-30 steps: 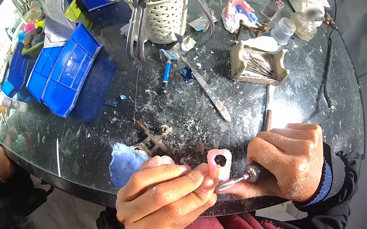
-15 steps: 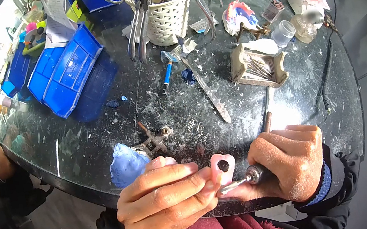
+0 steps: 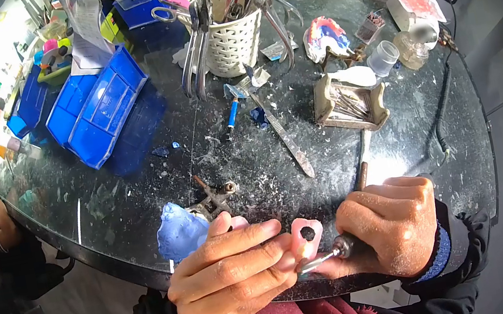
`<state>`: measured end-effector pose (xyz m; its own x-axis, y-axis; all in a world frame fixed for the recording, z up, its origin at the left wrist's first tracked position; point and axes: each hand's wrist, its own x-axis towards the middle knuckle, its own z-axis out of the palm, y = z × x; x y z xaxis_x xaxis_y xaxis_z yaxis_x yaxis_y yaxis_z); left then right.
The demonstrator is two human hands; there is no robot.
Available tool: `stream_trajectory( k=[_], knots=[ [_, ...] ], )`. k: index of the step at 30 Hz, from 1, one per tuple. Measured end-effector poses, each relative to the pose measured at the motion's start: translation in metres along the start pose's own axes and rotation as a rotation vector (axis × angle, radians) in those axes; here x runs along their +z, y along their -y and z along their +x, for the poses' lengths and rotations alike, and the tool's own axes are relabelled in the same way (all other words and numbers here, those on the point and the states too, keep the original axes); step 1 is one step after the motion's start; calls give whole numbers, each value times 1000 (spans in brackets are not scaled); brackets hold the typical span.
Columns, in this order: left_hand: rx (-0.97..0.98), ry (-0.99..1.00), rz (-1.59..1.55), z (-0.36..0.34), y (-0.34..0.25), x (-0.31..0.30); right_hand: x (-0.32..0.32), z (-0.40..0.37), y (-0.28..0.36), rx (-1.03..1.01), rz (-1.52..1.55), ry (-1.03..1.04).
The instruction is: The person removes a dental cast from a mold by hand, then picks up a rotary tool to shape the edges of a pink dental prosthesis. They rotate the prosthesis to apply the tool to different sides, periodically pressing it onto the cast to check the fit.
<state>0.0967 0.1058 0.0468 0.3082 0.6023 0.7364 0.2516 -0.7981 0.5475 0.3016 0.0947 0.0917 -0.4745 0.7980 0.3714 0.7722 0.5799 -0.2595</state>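
Note:
Near the table's front edge, my left hand (image 3: 232,275) has its fingers closed round a pink acrylic denture piece (image 3: 303,249) with a round black spot on it. Its far end is hidden behind my fingers. My right hand (image 3: 393,226) is wrapped round a rotary handpiece (image 3: 346,246), whose metal tip points left, right at the lower edge of the pink piece. White dust coats the back of this hand. Just beyond my left hand lie a lumpy light-blue mould (image 3: 178,232) and a metal articulator (image 3: 213,199).
A white basket (image 3: 235,45) of pliers and tools stands at the back. A knife (image 3: 289,143) lies mid-table, left of a small holder (image 3: 329,118) of burs. Blue bins (image 3: 98,110) sit at the left. At the far left edge, a person's arm (image 3: 0,214) shows.
The camera view has shifted a little. My left hand and the pink piece have turned slightly, and the handpiece tip stays at the piece's lower edge.

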Motion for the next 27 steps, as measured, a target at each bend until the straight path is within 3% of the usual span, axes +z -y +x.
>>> stream_trajectory(
  k=[3,17,23,25,27],
  knots=[
    [13,1,-18,1,1,0,0,1,-1,-77,-40,-25],
    [26,-1,-43,1,2,2,-3,0,-1,-57,-143,-80],
    [-11,-26,-78,3,0,3,-11,3,-1,-100,-101,8],
    [-2,-32,-57,2,2,2,-13,4,-6,37,218,-91],
    [-10,-45,-46,3,1,1,-23,14,-7,51,423,-107]
  ],
)
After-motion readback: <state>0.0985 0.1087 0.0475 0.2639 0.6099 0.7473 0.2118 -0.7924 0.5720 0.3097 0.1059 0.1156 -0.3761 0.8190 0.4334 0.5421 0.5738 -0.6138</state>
